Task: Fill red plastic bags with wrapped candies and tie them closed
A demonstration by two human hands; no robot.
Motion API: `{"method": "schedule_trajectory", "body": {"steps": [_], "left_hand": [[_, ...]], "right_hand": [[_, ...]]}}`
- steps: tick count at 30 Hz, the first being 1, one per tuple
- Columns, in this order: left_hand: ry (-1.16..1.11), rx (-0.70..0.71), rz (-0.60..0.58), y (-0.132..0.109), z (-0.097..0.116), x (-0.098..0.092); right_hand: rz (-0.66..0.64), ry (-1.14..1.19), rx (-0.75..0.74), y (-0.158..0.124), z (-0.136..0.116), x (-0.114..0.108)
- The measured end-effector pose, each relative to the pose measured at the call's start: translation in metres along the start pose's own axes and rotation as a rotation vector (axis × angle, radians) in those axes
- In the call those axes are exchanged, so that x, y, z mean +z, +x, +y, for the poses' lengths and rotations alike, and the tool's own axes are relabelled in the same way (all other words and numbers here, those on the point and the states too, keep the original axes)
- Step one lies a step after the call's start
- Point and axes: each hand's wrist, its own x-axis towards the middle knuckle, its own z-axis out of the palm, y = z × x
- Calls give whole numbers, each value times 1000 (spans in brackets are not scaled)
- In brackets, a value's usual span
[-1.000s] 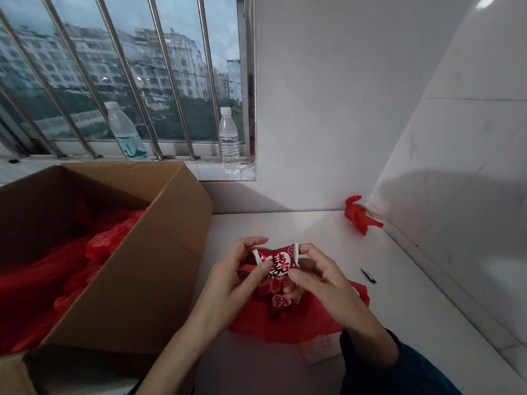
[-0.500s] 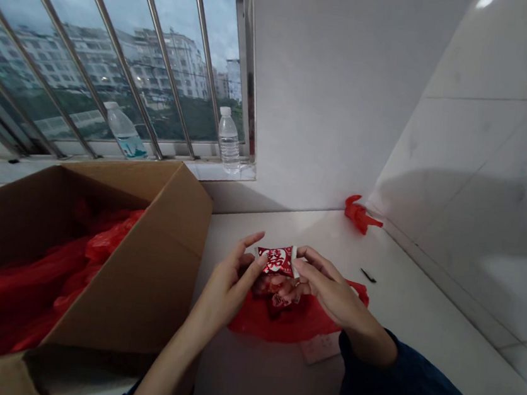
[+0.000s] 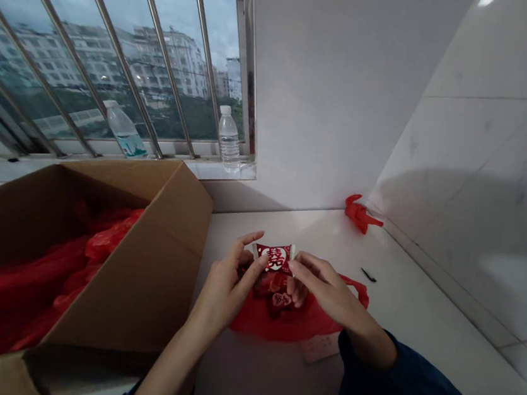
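Evidently both bare hands are on one small item: a shiny red pillow-shaped packet (image 3: 277, 258) with white crimped ends and a white patch bearing red characters. It is held up above the table (image 3: 421, 355), its printed face turned toward the camera. The left hand (image 3: 229, 282) pinches the packet's left part, thumb pressed on the lower front and index finger lifted away from it; the fingers behind are partly hidden. The right hand (image 3: 326, 291) pinches the white right-hand end between thumb and forefinger, its other fingers curled below.

Directly under the packet, a few small red wrapped pieces (image 3: 280, 300) with pale printing lie on a flattened red plastic bag (image 3: 272, 329), which spreads out beneath both hands. A pale pink flat card (image 3: 322, 349) shows partly from under the bag's near edge, close to the right forearm. Beyond the right hand lies a short thin black object (image 3: 368, 275), too small to identify, and farther off, near the corner, a crumpled bright red plastic bundle (image 3: 360, 215).

Left of the hands stands an open brown cardboard box (image 3: 167, 269) with translucent red plastic bags (image 3: 58, 282) inside. Behind it, two clear plastic bottles (image 3: 229, 135) stand along the white windowsill (image 3: 243, 171), one leaning.
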Motion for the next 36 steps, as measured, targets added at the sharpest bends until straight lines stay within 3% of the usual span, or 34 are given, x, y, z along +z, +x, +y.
{"method": "schedule_trajectory", "body": {"steps": [6,9,14,22,28,33,36], "left_hand": [[27,7,47,-1,-2,0],[0,11,11,0,-4,1],[-148,7,-18,1,1,0],[-373,-32,-5,0,13,-5],[-351,-14,-3,1,9,-6],[-135,89,59,0,4,-11],[-105,74,78,0,2,-12]], "right_hand": [[28,106,-56,1,4,-1],[33,156,-64,2,8,-1],[21,234,-70,1,7,0],[30,159,-88,-2,5,-1],[27,78,-101,-4,0,-2],[45,-52,-170,-9,-8,-7],[49,-119,-205,-11,-9,-9]]}}
